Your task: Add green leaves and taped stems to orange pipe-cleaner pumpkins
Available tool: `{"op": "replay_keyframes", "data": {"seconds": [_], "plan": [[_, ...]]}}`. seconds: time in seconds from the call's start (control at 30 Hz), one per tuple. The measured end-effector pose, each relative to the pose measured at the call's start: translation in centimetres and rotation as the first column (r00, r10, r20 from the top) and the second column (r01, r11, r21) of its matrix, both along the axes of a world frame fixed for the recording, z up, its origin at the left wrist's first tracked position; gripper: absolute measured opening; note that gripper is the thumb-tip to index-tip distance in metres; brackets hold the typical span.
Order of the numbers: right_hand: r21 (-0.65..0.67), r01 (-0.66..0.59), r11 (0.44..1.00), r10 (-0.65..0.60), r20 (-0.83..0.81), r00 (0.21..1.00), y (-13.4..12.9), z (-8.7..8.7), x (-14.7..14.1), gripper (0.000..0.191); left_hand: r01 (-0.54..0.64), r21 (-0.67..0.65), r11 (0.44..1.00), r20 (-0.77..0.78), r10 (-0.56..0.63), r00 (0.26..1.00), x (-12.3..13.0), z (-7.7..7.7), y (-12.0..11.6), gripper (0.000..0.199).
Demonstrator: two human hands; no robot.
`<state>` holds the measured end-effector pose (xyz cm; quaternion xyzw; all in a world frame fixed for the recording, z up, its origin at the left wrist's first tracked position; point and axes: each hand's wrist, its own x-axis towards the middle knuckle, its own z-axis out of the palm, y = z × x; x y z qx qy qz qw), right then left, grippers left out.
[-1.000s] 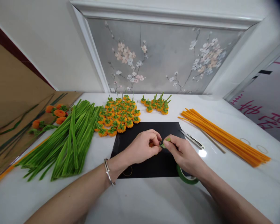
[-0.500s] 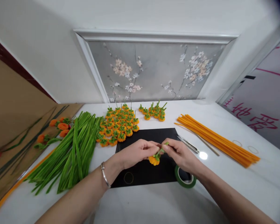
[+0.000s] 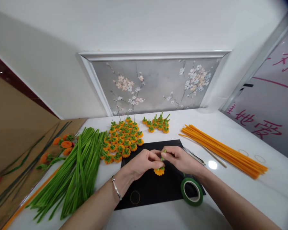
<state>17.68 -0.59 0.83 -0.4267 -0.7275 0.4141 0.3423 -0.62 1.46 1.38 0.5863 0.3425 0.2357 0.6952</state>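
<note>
An orange pipe-cleaner flower (image 3: 159, 171) with a green base hangs head-down between my hands, above the black mat (image 3: 148, 195). My left hand (image 3: 146, 163) is closed around the flower near its green base, with the fingertips partly hidden. Pinched on the green stem just above it is my right hand (image 3: 176, 158), thumb and forefinger pressed together. The two hands are almost touching. A roll of green tape (image 3: 192, 191) lies at the mat's right edge, under my right forearm.
Many finished orange flowers (image 3: 124, 137) stand behind the mat, with a smaller group (image 3: 158, 123) to their right. Green pipe cleaners (image 3: 72, 172) are piled left, orange ones (image 3: 223, 150) right. Tweezers (image 3: 194, 156) lie beside the mat. Wrapped flowers (image 3: 66, 144) lie far left.
My right hand has moved slightly left, closer to my left hand, and the stem now stands more upright. The whole view has tilted up, so things sit lower in the picture.
</note>
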Motion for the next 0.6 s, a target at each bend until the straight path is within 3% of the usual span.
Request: {"op": "replay_keyframes", "data": {"seconds": [0.27, 0.43, 0.6], "plan": [[-0.032, 0.022, 0.999, -0.023, -0.023, 0.999, 1.2, -0.8, -0.1, 0.033, -0.108, 0.052, 0.993, -0.095, 0.112, 0.989, 0.9, -0.5, 0.6, 0.011], [-0.065, 0.003, 0.998, -0.008, -0.076, 0.997, 1.8, -1.1, 0.2, 0.033, -0.023, -0.155, 0.988, -0.013, 0.021, 1.0, 0.6, -0.4, 1.2, 0.029], [-0.113, 0.003, 0.994, -0.014, -0.098, 0.995, 2.1, -1.5, 0.4, 0.034, -0.016, -0.331, 0.944, 0.07, 0.042, 0.997, 0.3, -0.5, 2.3, 0.032]]}}
